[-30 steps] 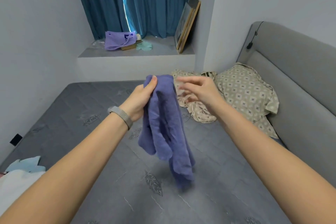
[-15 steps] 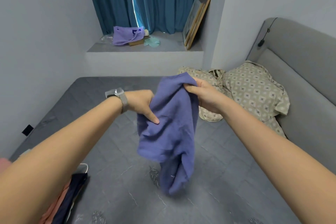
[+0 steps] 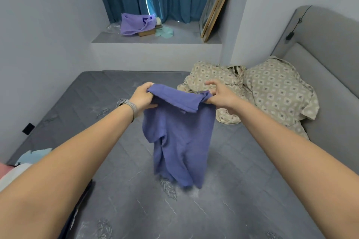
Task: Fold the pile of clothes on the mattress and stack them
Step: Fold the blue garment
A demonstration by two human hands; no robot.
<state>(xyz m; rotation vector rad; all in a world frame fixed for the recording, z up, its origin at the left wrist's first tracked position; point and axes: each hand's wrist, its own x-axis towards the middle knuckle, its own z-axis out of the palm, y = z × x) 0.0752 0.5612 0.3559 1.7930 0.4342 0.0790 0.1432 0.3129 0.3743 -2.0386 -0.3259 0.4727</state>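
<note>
So the gray mattress (image 3: 233, 209) is right below, and above it the purple shirt (image 3: 178, 141) hangs lengthwise straight down, hem about brushing the surface, its top edge stretched sideways between the left hand (image 3: 142, 97) and right hand (image 3: 219, 96), both pinching it about equally far out.
</note>
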